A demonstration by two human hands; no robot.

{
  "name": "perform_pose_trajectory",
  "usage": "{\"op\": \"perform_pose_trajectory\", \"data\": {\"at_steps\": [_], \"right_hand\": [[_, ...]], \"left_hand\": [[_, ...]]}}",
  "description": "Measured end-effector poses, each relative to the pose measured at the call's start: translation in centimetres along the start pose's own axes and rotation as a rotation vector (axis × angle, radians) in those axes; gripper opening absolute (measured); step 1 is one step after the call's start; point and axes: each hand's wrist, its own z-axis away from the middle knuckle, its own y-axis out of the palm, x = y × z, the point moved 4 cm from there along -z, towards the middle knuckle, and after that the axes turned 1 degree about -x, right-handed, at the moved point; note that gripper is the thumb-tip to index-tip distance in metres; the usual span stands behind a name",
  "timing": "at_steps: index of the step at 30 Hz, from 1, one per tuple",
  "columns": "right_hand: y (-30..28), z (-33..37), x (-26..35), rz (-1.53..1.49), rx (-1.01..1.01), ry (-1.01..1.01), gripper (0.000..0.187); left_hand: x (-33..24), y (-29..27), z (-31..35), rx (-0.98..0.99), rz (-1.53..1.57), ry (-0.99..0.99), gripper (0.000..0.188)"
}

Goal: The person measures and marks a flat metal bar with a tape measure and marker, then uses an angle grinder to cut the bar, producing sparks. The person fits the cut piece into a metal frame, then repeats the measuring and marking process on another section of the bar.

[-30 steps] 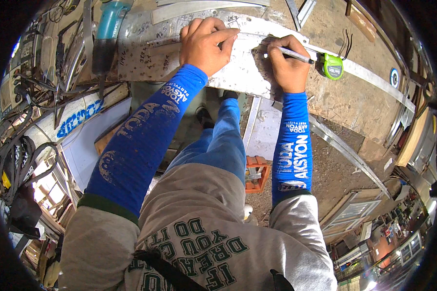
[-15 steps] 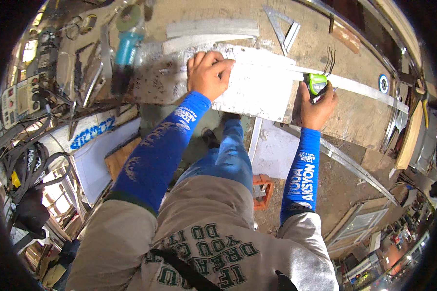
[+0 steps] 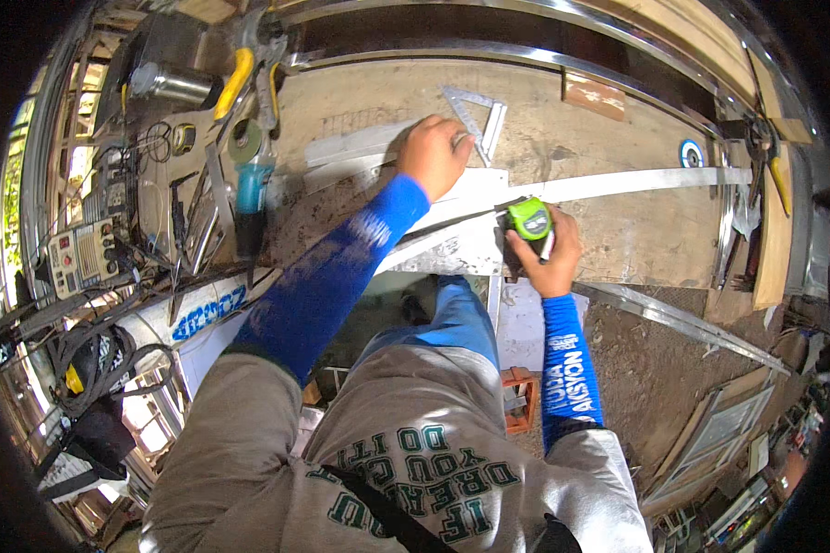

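My left hand hovers over the far edge of a white metal plate, its fingers bent and thumb apart from them. Its tips come beside the near leg of a metal set square; I cannot tell whether they touch. A green tape measure is gripped in my right hand near the plate's right end. A slim white pen-like thing shows between that hand's fingers. From the tape measure's side a long pale flat strip runs right across the bench.
A teal angle grinder lies on the left of the wooden bench. Pale offcut strips lie behind the plate. Yellow-handled pliers rest at the far left. A blue disc and a wood block are at the right.
My left hand has lifted from the plate and moved away from me to the set square. My right hand keeps the tape measure. The whole view has shifted and turned.
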Motion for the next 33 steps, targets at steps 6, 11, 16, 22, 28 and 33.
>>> {"op": "perform_pose_trajectory", "data": {"at_steps": [6,11,16,22,28,33], "right_hand": [[-2.0,0.1,-1.2,0.080,0.007,-0.017,0.068],[-6.7,1.0,-6.2,0.276,-0.162,-0.015,0.072],[-8.7,1.0,-8.6,0.407,-0.189,0.123,0.083],[-8.1,-1.4,-4.3,0.308,-0.341,0.052,0.065],[-4.8,-3.1,2.4,-0.138,-0.253,-0.024,0.042],[-1.2,0.1,3.4,-0.291,-0.060,0.217,0.034]], "left_hand": [[-1.0,5.7,-5.2,0.280,-0.350,-0.162,0.047],[-2.6,3.1,-3.4,0.250,-0.204,0.038,0.038],[-1.2,-4.0,7.1,0.236,-0.127,0.294,0.031],[3.6,-4.6,17.7,0.164,-0.261,0.113,0.028],[5.9,-4.3,18.0,0.038,-0.235,0.088,0.064],[6.9,-4.7,17.1,0.121,-0.206,0.215,0.069]]}}
